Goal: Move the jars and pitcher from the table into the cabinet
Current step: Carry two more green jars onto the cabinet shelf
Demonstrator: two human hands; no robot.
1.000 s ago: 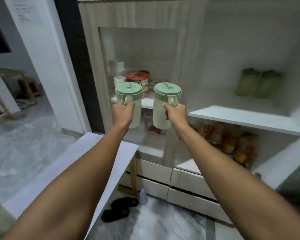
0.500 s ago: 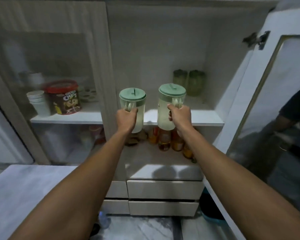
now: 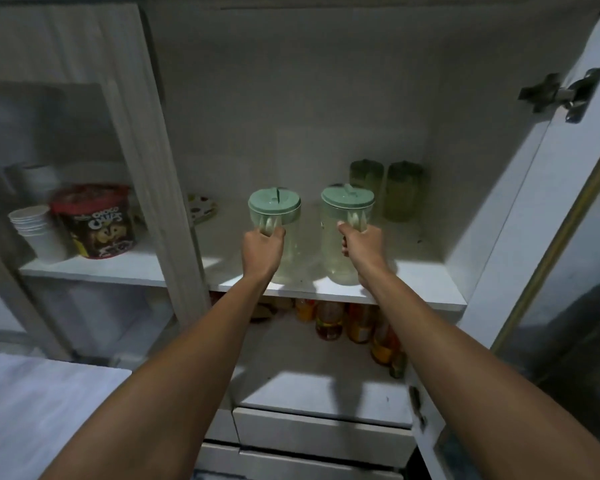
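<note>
**Two lidded pitchers at the cabinet shelf**

Both pitchers, carried in front of the shelf edge half a second ago, now sit further in, over the white upper shelf [image 3: 426,292] of the open cabinet; whether their bases touch the board cannot be told.

Left hand [image 3: 261,250]: closed round the handle of the left translucent pale-green plastic pitcher with a mint-green round lid [image 3: 274,209], fingers wrapped, back of the hand towards the camera.

Right hand [image 3: 361,244]: closed round the handle of the right translucent pale-green plastic pitcher with a matching mint-green lid [image 3: 347,216]. Both pitchers stand upright, side by side, a narrow gap between them.

Behind the right pitcher, at the back of the same shelf: two dark-green translucent jars [image 3: 404,190], upright, just beside each other.

Back left of the shelf: a small patterned plate [image 3: 203,207], partly hidden by the cabinet's wooden centre post [image 3: 160,188].

Left compartment, behind a glass door: a round brown snack tub with a red lid [image 3: 96,221] and, touching its left side, a stack of white paper cups [image 3: 37,230].

Lower shelf: a cluster of bottles of amber and orange liquid [image 3: 347,322], upright.

Right edge: the open white cabinet door [image 3: 520,209] with its metal hinge [image 3: 568,95].

Bottom left: a white table top [image 3: 32,403].
</note>
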